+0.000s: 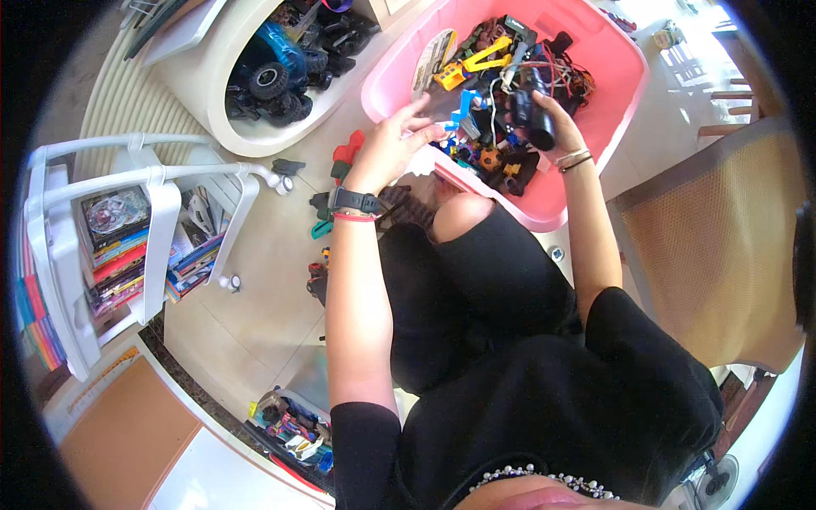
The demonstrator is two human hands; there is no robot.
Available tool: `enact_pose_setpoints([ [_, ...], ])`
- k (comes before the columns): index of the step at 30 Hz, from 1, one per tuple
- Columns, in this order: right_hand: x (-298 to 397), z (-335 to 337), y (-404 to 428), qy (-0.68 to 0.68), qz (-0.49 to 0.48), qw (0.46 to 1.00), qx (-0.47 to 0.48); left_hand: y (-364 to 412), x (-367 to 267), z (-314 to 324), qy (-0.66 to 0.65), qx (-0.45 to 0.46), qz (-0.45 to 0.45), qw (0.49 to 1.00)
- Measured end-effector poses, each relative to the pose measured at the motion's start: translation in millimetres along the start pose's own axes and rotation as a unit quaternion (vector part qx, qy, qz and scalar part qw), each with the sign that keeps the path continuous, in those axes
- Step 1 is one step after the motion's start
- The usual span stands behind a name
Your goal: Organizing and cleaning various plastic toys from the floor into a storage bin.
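A pink plastic tub (602, 137) full of mixed toys and cables stands before me. My right hand (561, 127) grips a black cylindrical object (532, 118), perhaps a toy scope or binoculars, over the tub. At the tub's near left rim is my left hand (398, 140), fingers spread and partly curled; a white piece (419, 162) shows beneath it, and I cannot tell whether the hand holds it. Between the hands lies a blue and white zigzag toy piece (463, 109). Farther in are a yellow toy vehicle with an arm (451, 75) and a small orange ball (489, 158).
A cream round-mouthed bin (191, 83) holds a blue toy truck (284, 54). On the left stands a white wheeled rack (167, 223) of books. Small toys lie on the floor beside my knees. A mesh chair (720, 248) is at right, a toy-filled container (296, 424) at lower left.
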State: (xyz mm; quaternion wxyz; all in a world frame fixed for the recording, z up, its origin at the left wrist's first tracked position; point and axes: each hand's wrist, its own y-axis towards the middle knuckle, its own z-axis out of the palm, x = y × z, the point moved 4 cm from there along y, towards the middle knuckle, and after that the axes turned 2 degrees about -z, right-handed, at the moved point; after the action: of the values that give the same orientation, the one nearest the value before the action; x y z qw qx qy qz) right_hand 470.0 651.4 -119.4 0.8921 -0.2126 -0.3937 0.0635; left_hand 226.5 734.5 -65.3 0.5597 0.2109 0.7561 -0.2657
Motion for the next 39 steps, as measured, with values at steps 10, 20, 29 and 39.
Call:
enact_pose_setpoints([
  [10,-41,134,24,-0.393,-0.169,0.848,0.314,-14,-4,-27,-0.008,-0.061,-0.018,0.998],
  [20,-85,-15,150,-0.630,-0.051,0.774,-0.027,-40,83,-62,0.350,0.028,-0.358,0.865],
  [29,-129,-31,154,-0.549,-0.141,0.820,0.080,-48,184,9,0.473,0.147,-0.421,0.760],
  [39,-33,-27,107,-0.131,0.116,0.977,0.123,-68,259,28,0.404,0.203,-0.449,0.771],
])
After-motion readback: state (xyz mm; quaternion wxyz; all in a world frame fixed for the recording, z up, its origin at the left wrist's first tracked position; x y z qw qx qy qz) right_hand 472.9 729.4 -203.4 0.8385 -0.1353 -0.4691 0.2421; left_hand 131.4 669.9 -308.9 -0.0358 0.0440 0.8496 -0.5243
